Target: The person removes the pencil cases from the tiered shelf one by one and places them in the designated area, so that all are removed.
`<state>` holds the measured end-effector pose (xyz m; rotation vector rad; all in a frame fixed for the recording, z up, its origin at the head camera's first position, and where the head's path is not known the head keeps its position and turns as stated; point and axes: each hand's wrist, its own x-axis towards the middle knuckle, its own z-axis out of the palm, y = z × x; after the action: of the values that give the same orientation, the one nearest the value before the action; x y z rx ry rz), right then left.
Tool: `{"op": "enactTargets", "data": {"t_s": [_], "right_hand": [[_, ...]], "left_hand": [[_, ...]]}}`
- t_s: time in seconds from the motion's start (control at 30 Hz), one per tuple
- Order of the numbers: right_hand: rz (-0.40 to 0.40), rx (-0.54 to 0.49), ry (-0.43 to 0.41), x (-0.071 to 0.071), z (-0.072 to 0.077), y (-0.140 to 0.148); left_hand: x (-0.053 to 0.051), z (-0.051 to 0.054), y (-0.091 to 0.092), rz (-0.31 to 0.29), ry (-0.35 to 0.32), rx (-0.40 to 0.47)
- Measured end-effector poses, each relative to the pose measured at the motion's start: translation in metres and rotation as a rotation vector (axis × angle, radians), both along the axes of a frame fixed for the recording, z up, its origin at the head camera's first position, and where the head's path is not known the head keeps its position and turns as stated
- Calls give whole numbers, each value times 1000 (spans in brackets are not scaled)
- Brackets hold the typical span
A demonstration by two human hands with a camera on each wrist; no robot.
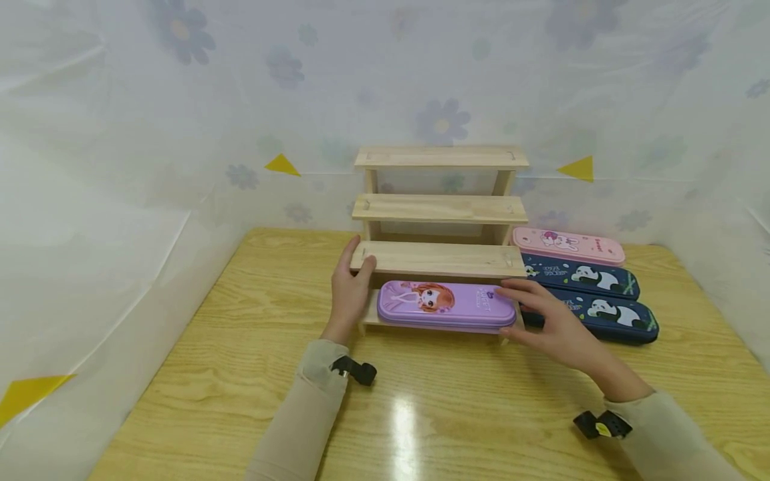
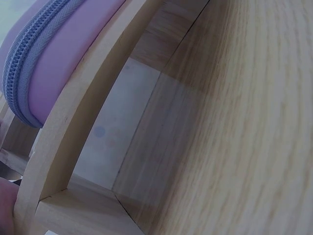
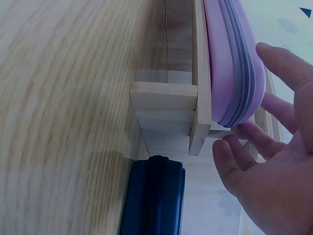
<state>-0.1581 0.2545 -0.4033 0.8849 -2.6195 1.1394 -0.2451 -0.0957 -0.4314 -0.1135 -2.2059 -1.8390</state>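
A purple pencil case [image 1: 448, 306] with a cartoon girl on its lid lies on the lowest step of a stepped wooden rack [image 1: 439, 259]. My left hand [image 1: 351, 294] holds the left end of the step just above, its thumb on top of the board. At the case's right end is my right hand [image 1: 550, 324], thumb toward the front and fingers toward the back, loosely bent. The right wrist view shows those fingers [image 3: 279, 105] beside the zipped end of the case; whether all of them touch it I cannot tell.
Right of the rack lie a pink pencil case [image 1: 568, 246] at the back and two dark blue panda cases [image 1: 622, 317] in front of it. Bare upper boards [image 1: 442, 157] rise behind. A flowered white sheet [image 1: 373, 80] hangs around the wooden table [image 1: 240, 374].
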Motion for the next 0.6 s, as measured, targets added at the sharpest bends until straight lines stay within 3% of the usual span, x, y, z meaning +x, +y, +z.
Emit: {"op": "enactTargets", "data": {"t_s": [0.33,0.37,0.57,0.6], "right_hand": [[-47,47,10,-2,-3,-6],[-49,47,3,-2,-3,-6],[-42,53,3,-2,-4,-10],[-41,55,7,-2,-4,-11]], "left_hand": [[-1,-1,1,6,3,2],[2,3,1,3,-5,5],[2,3,0,-6,-11,11],[-1,-1,0,-4,-4,8]]}}
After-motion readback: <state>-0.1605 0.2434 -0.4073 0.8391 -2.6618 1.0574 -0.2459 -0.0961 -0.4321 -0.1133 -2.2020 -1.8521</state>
